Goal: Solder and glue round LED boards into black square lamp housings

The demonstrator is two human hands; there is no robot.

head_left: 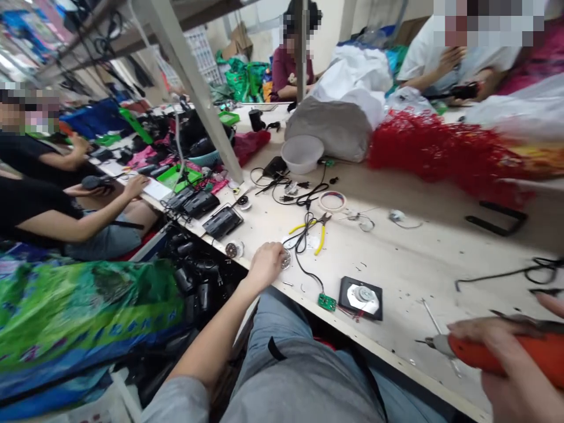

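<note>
My left hand (267, 264) is at the front edge of the bench, its fingers closed at the rim of a small round clear part (286, 259). The fingertips are partly hidden. At the far right, my right hand (502, 346) is wrapped round an orange electric screwdriver (473, 351), whose thin bit points left over the bench. Between the hands lie a small green circuit board (326, 302) on a black cable and a black square plate with a silver motor (362, 295). Yellow-handled cutters (322, 234) rest beyond my left hand.
A roll of tape (332, 201), a white bowl (302, 154) and black cables stand further back. Black housings (223, 221) line the left edge. A slanted metal post (198, 88) rises there. Red netting (440, 150) lies at the back right. Co-workers sit left and opposite.
</note>
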